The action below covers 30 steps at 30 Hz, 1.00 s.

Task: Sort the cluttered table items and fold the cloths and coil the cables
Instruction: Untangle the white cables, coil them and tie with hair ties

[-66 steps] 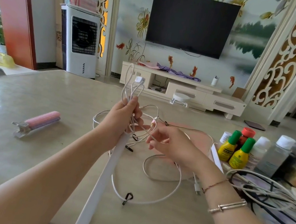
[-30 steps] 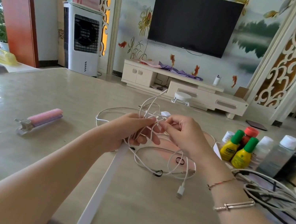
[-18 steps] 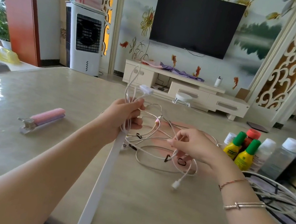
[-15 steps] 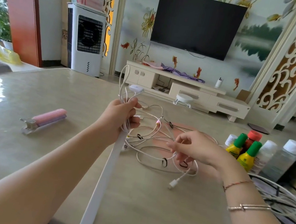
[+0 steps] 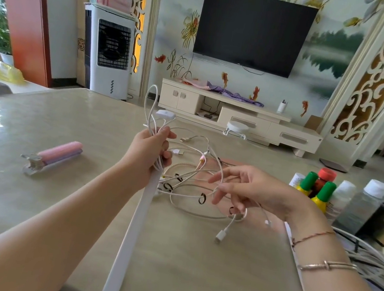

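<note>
Your left hand (image 5: 150, 150) clenched around bunched white cables (image 5: 188, 182), your right hand (image 5: 253, 192) fingers loosely spread, strands draped across them, bottles (image 5: 323, 192) far right

Single head-worn view looks forward and down, close over the table (image 5: 58, 200)

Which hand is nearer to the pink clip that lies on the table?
Left. The left hand, gripping white cables, is up and right of the pink clip. The right hand is farther right, beyond the cables.
</note>
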Each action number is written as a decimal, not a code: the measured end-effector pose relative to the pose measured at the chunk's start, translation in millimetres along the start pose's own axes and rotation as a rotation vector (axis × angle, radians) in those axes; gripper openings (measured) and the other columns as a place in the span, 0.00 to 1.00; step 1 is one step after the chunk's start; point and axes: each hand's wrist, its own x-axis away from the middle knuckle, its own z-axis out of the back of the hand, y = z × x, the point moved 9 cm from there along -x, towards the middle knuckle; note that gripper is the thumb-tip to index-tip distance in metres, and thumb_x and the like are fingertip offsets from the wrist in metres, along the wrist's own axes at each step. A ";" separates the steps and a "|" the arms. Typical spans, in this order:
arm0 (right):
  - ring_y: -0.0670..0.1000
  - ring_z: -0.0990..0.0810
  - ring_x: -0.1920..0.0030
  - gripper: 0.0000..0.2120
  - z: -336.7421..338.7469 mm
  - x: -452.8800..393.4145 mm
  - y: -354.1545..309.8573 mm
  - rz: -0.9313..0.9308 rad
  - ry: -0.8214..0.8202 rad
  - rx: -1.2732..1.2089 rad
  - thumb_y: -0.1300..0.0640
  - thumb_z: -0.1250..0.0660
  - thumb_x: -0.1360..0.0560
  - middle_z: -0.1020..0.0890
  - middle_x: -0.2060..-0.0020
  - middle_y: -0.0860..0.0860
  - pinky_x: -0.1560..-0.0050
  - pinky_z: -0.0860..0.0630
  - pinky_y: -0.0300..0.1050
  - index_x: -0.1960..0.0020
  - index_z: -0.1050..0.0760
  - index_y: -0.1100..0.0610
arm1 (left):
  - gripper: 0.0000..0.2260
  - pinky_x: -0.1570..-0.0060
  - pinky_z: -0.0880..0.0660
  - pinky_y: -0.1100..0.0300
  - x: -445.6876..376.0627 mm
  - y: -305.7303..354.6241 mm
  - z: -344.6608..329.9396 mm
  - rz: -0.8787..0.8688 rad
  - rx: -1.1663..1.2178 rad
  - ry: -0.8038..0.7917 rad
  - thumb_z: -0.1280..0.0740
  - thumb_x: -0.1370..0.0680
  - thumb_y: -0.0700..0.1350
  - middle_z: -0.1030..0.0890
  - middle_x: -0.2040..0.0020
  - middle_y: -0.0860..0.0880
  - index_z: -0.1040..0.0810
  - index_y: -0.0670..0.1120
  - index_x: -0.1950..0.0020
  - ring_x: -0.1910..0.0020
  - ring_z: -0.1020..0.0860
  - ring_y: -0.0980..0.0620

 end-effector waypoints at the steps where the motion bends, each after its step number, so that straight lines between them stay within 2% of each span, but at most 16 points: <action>1: 0.45 0.32 0.76 0.10 1.8 -1.4 -0.7 0.001 0.036 0.019 0.63 0.38 0.21 0.15 0.55 0.57 0.69 0.26 0.37 0.39 0.26 0.60 | 0.09 0.78 0.32 0.67 1.5 -2.1 -3.7 0.012 -0.054 -0.035 0.39 0.19 0.45 0.35 0.76 0.53 0.25 0.43 0.56 0.80 0.34 0.58; 4: 0.46 0.38 0.78 0.11 10.3 -6.1 -6.2 0.042 0.165 -0.058 0.65 0.45 0.20 0.15 0.59 0.58 0.75 0.32 0.36 0.40 0.28 0.62 | 0.08 0.79 0.32 0.65 7.2 -11.2 -17.9 0.025 -0.290 -0.160 0.34 0.21 0.46 0.34 0.74 0.52 0.23 0.43 0.57 0.80 0.33 0.57; 7: 0.47 0.36 0.78 0.14 15.4 -6.3 -12.4 0.105 0.209 -0.244 0.67 0.49 0.20 0.16 0.60 0.60 0.76 0.32 0.38 0.44 0.27 0.62 | 0.05 0.78 0.34 0.64 11.7 -17.5 -27.7 0.007 -0.495 -0.241 0.30 0.24 0.46 0.33 0.74 0.52 0.20 0.44 0.56 0.79 0.33 0.56; 10: 0.47 0.30 0.75 0.12 10.9 -3.8 -15.3 0.153 0.123 -0.292 0.70 0.47 0.21 0.16 0.53 0.62 0.73 0.28 0.39 0.45 0.28 0.60 | 0.08 0.78 0.35 0.65 15.8 -24.8 -31.5 0.048 -0.630 -0.318 0.27 0.26 0.48 0.33 0.75 0.51 0.20 0.43 0.55 0.78 0.34 0.55; 13: 0.48 0.27 0.73 0.14 6.3 -3.2 -16.0 0.188 0.033 -0.307 0.74 0.44 0.23 0.18 0.47 0.63 0.71 0.25 0.40 0.42 0.30 0.62 | 0.13 0.77 0.35 0.65 21.9 -28.7 -35.1 0.064 -0.767 -0.388 0.27 0.28 0.54 0.33 0.74 0.50 0.20 0.43 0.59 0.77 0.34 0.55; 16: 0.49 0.27 0.71 0.13 9.1 -4.2 -13.7 0.176 0.040 -0.389 0.69 0.35 0.25 0.18 0.46 0.62 0.73 0.25 0.39 0.41 0.30 0.60 | 0.16 0.77 0.36 0.66 25.0 -29.5 -38.6 0.063 -0.790 -0.437 0.28 0.28 0.56 0.33 0.74 0.50 0.17 0.43 0.58 0.77 0.35 0.54; 19: 0.49 0.28 0.73 0.16 9.9 -4.6 -11.4 0.152 0.082 -0.366 0.61 0.31 0.28 0.18 0.47 0.63 0.75 0.27 0.38 0.42 0.29 0.59 | 0.12 0.77 0.35 0.66 22.7 -29.0 -36.9 0.062 -0.780 -0.419 0.29 0.26 0.52 0.32 0.72 0.48 0.17 0.44 0.58 0.76 0.34 0.54; 21: 0.47 0.30 0.76 0.15 7.4 -3.9 -11.2 0.118 0.104 -0.323 0.57 0.33 0.25 0.17 0.50 0.62 0.77 0.30 0.37 0.41 0.29 0.60 | 0.11 0.76 0.34 0.65 21.4 -28.3 -36.1 0.055 -0.773 -0.395 0.29 0.26 0.51 0.31 0.74 0.50 0.17 0.43 0.58 0.77 0.34 0.55; 23: 0.47 0.32 0.77 0.14 8.8 -3.6 -5.9 0.034 0.149 -0.256 0.49 0.36 0.22 0.17 0.60 0.59 0.77 0.32 0.38 0.44 0.28 0.60 | 0.10 0.76 0.33 0.65 20.0 -26.1 -34.7 0.041 -0.755 -0.355 0.28 0.26 0.49 0.31 0.77 0.53 0.17 0.42 0.57 0.78 0.34 0.56; 25: 0.48 0.34 0.78 0.19 14.4 -1.2 -1.8 -0.042 0.196 -0.150 0.43 0.40 0.21 0.23 0.71 0.54 0.78 0.34 0.37 0.50 0.26 0.60 | 0.10 0.78 0.34 0.67 17.2 -22.6 -30.4 0.026 -0.734 -0.297 0.28 0.26 0.48 0.32 0.79 0.53 0.17 0.41 0.56 0.80 0.34 0.56; 27: 0.47 0.37 0.78 0.16 24.5 2.1 -5.7 -0.008 0.246 -0.146 0.46 0.40 0.20 0.27 0.74 0.51 0.79 0.37 0.37 0.51 0.29 0.60 | 0.09 0.80 0.36 0.68 13.4 -19.4 -24.6 0.010 -0.719 -0.238 0.27 0.26 0.47 0.31 0.79 0.52 0.18 0.41 0.57 0.82 0.34 0.56; 30: 0.48 0.33 0.74 0.02 39.4 10.6 -26.8 0.220 0.310 -0.460 0.61 0.40 0.21 0.27 0.71 0.52 0.75 0.33 0.39 0.51 0.33 0.58 | 0.07 0.82 0.36 0.68 7.0 -15.4 -17.8 -0.025 -0.727 -0.171 0.27 0.27 0.44 0.30 0.74 0.48 0.20 0.42 0.62 0.83 0.34 0.56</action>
